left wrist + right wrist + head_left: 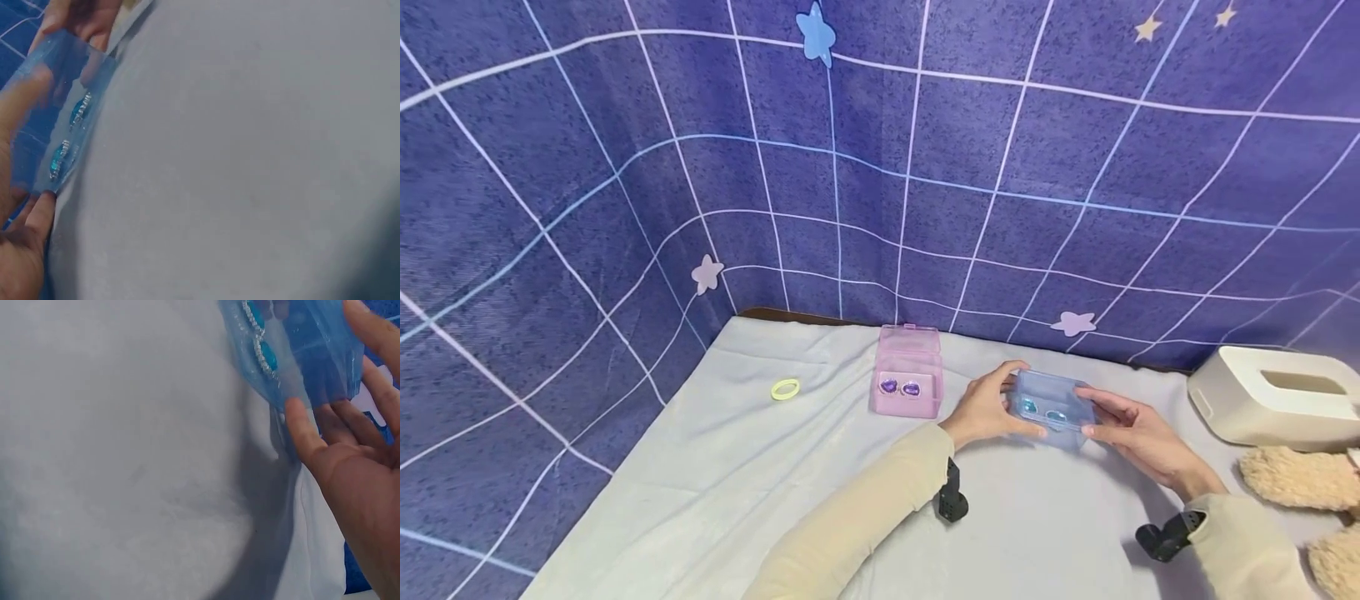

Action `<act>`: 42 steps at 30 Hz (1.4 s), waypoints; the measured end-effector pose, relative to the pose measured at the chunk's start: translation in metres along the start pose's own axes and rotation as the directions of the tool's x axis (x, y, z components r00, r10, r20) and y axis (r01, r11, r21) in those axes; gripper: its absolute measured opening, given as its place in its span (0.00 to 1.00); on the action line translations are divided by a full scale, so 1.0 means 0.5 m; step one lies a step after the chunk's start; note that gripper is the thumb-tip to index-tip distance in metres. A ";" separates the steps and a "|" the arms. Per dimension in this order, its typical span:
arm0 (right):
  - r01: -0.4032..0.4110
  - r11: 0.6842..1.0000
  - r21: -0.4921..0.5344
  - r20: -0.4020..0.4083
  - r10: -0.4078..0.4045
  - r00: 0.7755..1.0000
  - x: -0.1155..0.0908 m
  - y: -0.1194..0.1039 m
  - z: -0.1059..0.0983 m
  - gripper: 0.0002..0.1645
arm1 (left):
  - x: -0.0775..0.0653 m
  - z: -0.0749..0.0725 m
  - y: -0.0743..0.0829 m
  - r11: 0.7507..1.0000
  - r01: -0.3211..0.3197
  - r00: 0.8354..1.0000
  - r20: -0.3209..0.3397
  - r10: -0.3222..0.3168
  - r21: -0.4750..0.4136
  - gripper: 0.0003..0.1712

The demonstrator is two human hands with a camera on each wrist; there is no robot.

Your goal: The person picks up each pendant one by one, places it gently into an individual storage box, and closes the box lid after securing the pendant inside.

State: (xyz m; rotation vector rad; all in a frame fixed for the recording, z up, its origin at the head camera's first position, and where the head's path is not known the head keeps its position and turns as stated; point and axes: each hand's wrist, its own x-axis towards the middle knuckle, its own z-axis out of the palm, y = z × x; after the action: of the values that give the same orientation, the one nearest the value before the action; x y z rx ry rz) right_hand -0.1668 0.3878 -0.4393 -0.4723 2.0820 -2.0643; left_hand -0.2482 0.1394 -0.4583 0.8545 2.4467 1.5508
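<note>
A see-through blue plastic box (1054,392) is held between both hands over the white cloth. Inside it lie two turquoise earrings (267,356) with sparkling clear-stone rims. My left hand (987,408) grips the box's left end, thumb at the near side and fingers at the far side. At the right end, my right hand (1138,429) pinches the box between thumb and fingers. To the left of the hands stands an open pink box (907,405), its lid tipped back, with two purple earrings (911,389) in it.
A yellow-green ring (786,389) lies on the white cloth (715,467) at left. A cream tissue box (1262,408) stands at right, with a fluffy tan plush (1300,477) in front of it. Behind the table hangs a blue curtain (970,167) with a grid pattern.
</note>
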 end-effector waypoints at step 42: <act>-0.014 0.936 -0.352 -0.440 -0.153 0.885 0.183 -0.137 0.296 0.31 | -0.158 -0.301 0.028 0.998 0.051 0.948 -0.317 -0.040 0.027 0.53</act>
State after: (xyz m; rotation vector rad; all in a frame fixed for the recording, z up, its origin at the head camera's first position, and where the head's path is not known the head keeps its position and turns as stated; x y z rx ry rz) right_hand -0.1949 0.2182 -0.3660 -0.0946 2.7694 -1.9981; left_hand -0.2353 -0.0168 -0.3908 0.5855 2.6938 1.7532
